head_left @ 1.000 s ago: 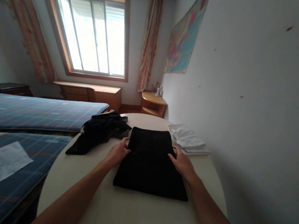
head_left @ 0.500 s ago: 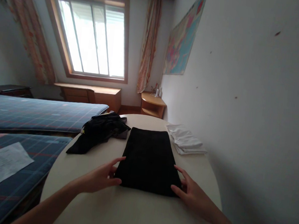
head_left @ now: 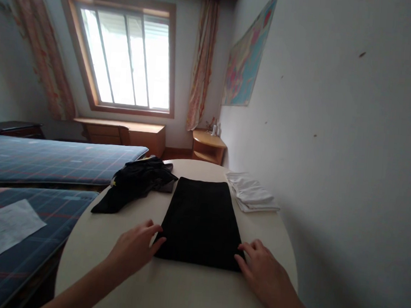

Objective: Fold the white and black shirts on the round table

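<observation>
A folded black garment (head_left: 200,222) lies flat as a neat rectangle in the middle of the round table; what kind of garment it is, I cannot make out. At its near left corner, my left hand (head_left: 136,243) has thumb and fingers closed on the edge. My right hand (head_left: 262,267) pinches the near right corner in the same way. Beyond my left hand sits a rumpled pile of dark clothes (head_left: 141,180). A folded white garment (head_left: 252,193) rests to the far right of the black one.
The cream round table (head_left: 194,293) stands close to the white wall (head_left: 348,184) on the right. To the left are plaid mattresses (head_left: 59,161), the nearer with a paper sheet (head_left: 5,228) on it. A wooden corner shelf (head_left: 209,139) and a desk (head_left: 146,132) stand behind.
Both hands have drawn in, fingers bunching from a looser spread toward the black garment's near corners. The garment lies in nearly the same place. The view has tilted slightly.
</observation>
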Demonstrator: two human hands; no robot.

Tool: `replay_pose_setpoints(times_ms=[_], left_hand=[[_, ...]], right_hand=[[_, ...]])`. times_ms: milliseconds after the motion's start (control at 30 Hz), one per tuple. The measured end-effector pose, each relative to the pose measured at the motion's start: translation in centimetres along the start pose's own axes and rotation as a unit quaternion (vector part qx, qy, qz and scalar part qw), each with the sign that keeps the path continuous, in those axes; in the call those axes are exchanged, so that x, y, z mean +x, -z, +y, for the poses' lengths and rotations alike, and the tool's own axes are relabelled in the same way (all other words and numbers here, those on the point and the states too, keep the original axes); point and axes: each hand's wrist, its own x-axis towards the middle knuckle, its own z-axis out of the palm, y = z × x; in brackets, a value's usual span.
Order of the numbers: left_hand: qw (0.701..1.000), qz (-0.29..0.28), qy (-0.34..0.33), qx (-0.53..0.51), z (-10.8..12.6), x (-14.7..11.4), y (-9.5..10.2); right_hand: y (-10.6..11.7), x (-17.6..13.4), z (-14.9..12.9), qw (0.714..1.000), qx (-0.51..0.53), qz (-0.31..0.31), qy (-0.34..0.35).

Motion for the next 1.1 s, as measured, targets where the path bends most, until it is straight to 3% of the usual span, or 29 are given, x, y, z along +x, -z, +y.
replay_pose_setpoints(times_ms=[67,100,167,233,367,533,633,767,867,933,1033,1100], left_hand=[[0.994,0.043,-0.093,0.026,1.4,0.3,-0.6],[0.986,0.039,-0.157,0.029,1.9,0.4,-1.1],[0.964,-0.008,-0.263,0.042,2.6,0.6,-2.2],[0.949,-0.065,-0.303,0.062,2.7,0.6,-3.2],[0.945,-0.078,-0.307,0.079,1.9,0.7,-3.8],[0.932,-0.010,-0.353,0.084,1.0,1.2,-3.5],[0.926,-0.014,-0.369,0.074,1.5,1.2,-2.5],[0.921,-0.122,-0.370,0.008,3.1,-0.1,0.6],[0.890,-0.244,-0.381,-0.059,4.1,-1.0,2.5],[0.885,-0.272,-0.369,-0.083,4.7,-0.9,2.8],[0.921,-0.189,-0.333,-0.069,5.6,0.9,1.8],[0.942,-0.105,-0.314,-0.058,5.9,2.9,0.6]], right_hand=[[-0.4,0.3,-1.8,0.997,-0.023,0.053,0.055],[-0.8,0.4,-2.7,0.993,-0.017,0.058,0.103],[-1.6,0.5,-4.1,0.978,-0.007,0.007,0.208],[-2.5,0.5,-4.8,0.964,-0.002,-0.067,0.258],[-3.3,0.5,-4.1,0.958,0.000,-0.122,0.261],[-3.0,1.0,-3.2,0.951,-0.022,-0.085,0.296],[-2.7,0.8,-3.5,0.946,-0.045,-0.058,0.317],[-2.4,-0.8,-3.8,0.936,-0.037,-0.075,0.343],[-2.3,-2.0,-3.7,0.897,-0.014,-0.139,0.419],[-2.0,-2.1,-4.0,0.877,0.012,-0.180,0.446],[-0.6,-0.9,-5.4,0.887,0.060,-0.202,0.410],[0.2,0.8,-6.2,0.922,0.070,-0.149,0.350]])
